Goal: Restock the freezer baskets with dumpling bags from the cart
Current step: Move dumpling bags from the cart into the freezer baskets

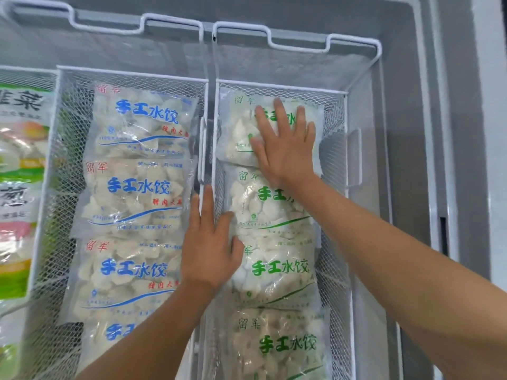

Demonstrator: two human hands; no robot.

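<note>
Your right hand [285, 144] lay flat, fingers straight and spread, pressing on the farthest green-print bag [241, 133] in the right basket [346, 149]. Your left hand [210, 242] was also flat and held nothing; its fingers pointed away from you along the edge between the two baskets, and its thumb rested on the second green-print bag [274, 212]. In the right basket, four green-print dumpling bags lay in one row, each overlapping the next; the third bag [277, 281] and the nearest bag [279, 346] were closer to you than your left hand. Left of the right basket, just beside it, stood the middle basket [59, 111] with a row of blue-print bags [137, 193]. Further left from it lay colourful packets [19, 171]. Both baskets sat inside the grey freezer [406, 133].
</note>
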